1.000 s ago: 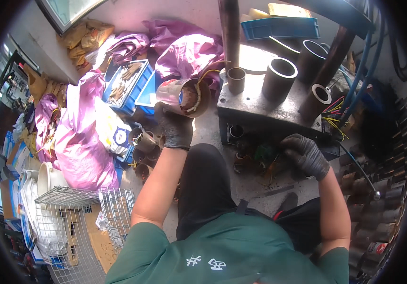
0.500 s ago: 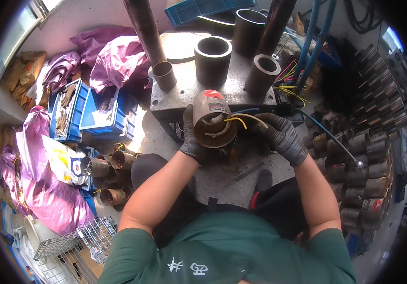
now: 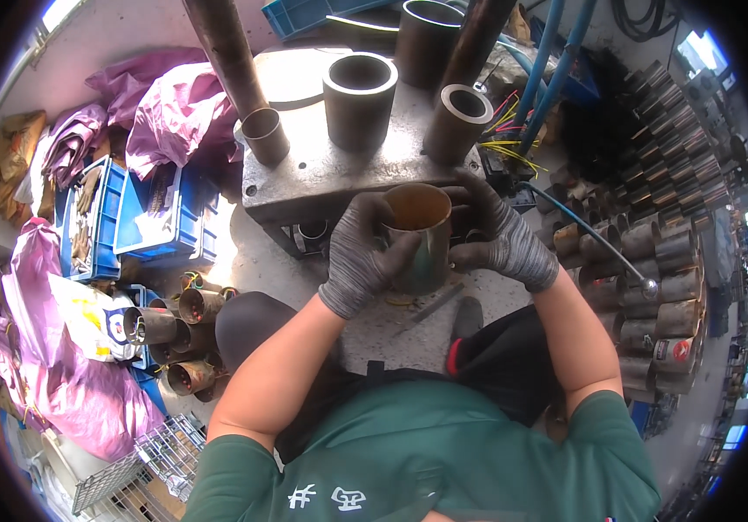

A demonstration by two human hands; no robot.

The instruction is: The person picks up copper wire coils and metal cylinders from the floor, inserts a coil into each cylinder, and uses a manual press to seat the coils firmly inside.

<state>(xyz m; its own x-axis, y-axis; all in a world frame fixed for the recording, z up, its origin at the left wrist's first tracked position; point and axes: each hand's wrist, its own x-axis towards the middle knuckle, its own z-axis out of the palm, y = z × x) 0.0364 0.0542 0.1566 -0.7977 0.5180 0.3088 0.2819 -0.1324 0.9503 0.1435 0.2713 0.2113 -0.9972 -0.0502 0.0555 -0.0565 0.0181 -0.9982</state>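
Observation:
Grey knit gloves with dark palms cover both hands. My left hand point(image 3: 363, 252) is wrapped round the left side of an open metal cylinder point(image 3: 434, 250), its thumb across the front wall. The cylinder stands mouth up, rusty brown inside and grey-green outside, in front of a metal bench. Beside its right wall is my right hand point(image 3: 503, 235), fingers and thumb spread apart; fingertips are close to the rim, and whether they touch cannot be told. The cylinder's lower end is partly hidden in shadow.
The metal bench point(image 3: 304, 178) carries a thick-walled dark ring point(image 3: 361, 113), a narrower sleeve point(image 3: 458, 126), a thin tube point(image 3: 267, 139) and tall posts. Stacked metal cylinders point(image 3: 678, 317) rise at the right. Blue crates point(image 3: 161, 230), more cylinders point(image 3: 152, 326) and purple sacking point(image 3: 78, 383) fill the left.
The cylinder has been turned; its coloured wires and label no longer show. My right hand has let go of the wires and moved beside the cylinder. The whole view has shifted slightly.

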